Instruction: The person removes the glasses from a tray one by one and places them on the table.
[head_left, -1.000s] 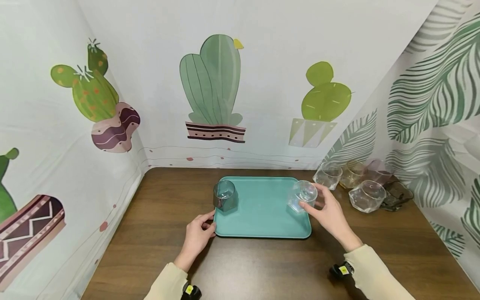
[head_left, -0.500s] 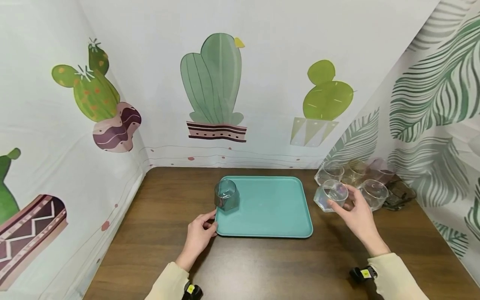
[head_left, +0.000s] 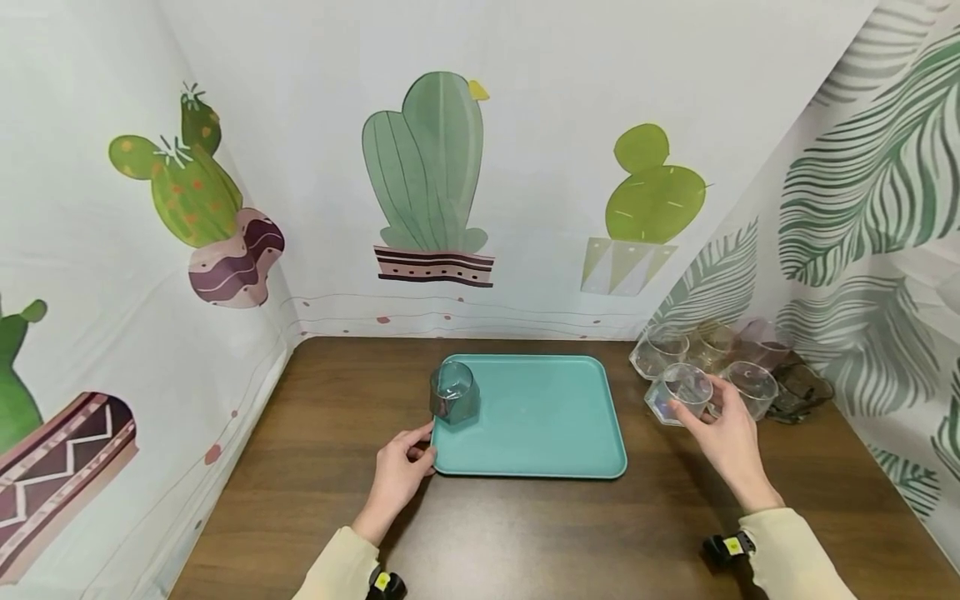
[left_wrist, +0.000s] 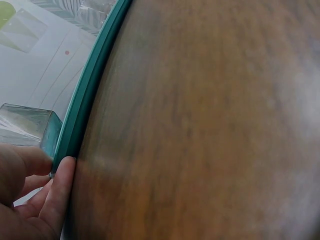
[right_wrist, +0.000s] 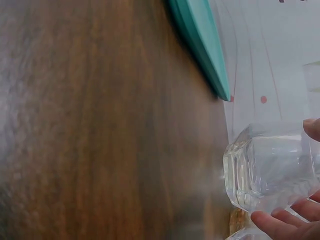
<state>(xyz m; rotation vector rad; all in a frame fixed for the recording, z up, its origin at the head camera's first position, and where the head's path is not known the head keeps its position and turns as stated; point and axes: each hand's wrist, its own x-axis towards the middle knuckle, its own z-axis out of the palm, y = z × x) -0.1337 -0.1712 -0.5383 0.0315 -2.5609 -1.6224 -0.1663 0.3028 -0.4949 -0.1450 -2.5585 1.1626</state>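
My right hand [head_left: 726, 440] grips a clear, faceted drinking glass [head_left: 678, 398] by its sides, to the right of the tray. In the right wrist view this glass [right_wrist: 270, 167] is upright, its thick base at the tabletop, with fingers and thumb around its upper part. A teal rectangular tray [head_left: 536, 421] lies on the table. At its left edge my left hand [head_left: 401, 467] pinches the rim near the front corner; the left wrist view has fingertips on both sides of the tray's rim [left_wrist: 82, 105]. A smoky blue-grey glass [head_left: 454, 398] stands on the tray's left part.
Behind and beside the right hand cluster several glasses: a clear one [head_left: 660, 352], an amber one [head_left: 711, 346], a purple one [head_left: 763, 343], another clear one [head_left: 752, 390] and a dark one [head_left: 801, 392]. A cactus-printed cloth [head_left: 525, 167] rises behind the wooden table [head_left: 495, 533].
My right hand has carried the clear glass from over the tray's right side to the table beside the other glasses. The left hand has stayed at the tray's edge.
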